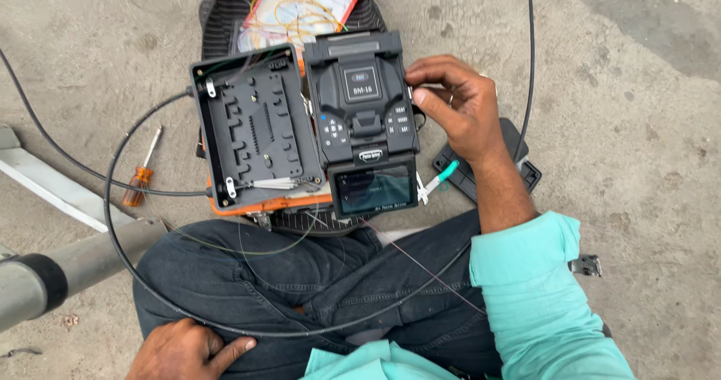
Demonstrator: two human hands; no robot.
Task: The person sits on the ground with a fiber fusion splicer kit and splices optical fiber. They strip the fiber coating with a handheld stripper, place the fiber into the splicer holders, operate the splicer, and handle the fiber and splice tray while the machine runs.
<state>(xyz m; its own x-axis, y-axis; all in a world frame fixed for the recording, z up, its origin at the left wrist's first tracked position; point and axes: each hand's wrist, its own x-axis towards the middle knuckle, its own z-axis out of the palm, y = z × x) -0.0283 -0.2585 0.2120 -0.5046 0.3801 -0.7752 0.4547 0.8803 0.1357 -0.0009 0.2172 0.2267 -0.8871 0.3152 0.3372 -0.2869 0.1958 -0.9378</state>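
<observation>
Black-cased fusion splicer (366, 117) sits before the knees, and the right hand (454, 106) rests against its right edge, fingers curled together, pinching nothing visible. Left of the splicer lies an open fibre enclosure (255, 128). The left hand (184, 348) lies flat on the thigh, beside a black cable (120, 230). An orange-handled screwdriver (140, 177) lies on concrete.

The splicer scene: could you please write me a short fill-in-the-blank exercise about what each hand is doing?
1. The right hand touches the ____ side of the splicer.
2. The left hand rests on the person's ____.
3. The screwdriver on the ground has an ____ handle.
4. The open black box lies to the ____ of the splicer in the picture.

Missing words: right; thigh; orange; left
</observation>
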